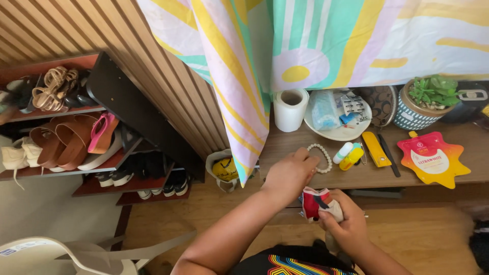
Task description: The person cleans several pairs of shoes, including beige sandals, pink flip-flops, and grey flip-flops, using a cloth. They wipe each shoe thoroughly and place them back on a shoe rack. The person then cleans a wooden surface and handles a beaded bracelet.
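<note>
My right hand (344,220) grips a small red and white fabric pouch (313,200) just below the front edge of a wooden shelf (300,142). My left hand (291,173) rests over the pouch's top, fingers curled at the shelf edge. A white bead bracelet (322,154) lies on the shelf, touching the fingertips of my left hand. Whether the left fingers pinch the pouch or the bracelet is hidden.
On the shelf stand a paper roll (290,109), a white plate (338,133) of small items, a yellow bottle (352,157), a yellow cutter (375,148), a red sachet (432,157) and a potted succulent (427,101). A striped curtain (239,76) hangs above. Shoe racks (76,137) fill the left.
</note>
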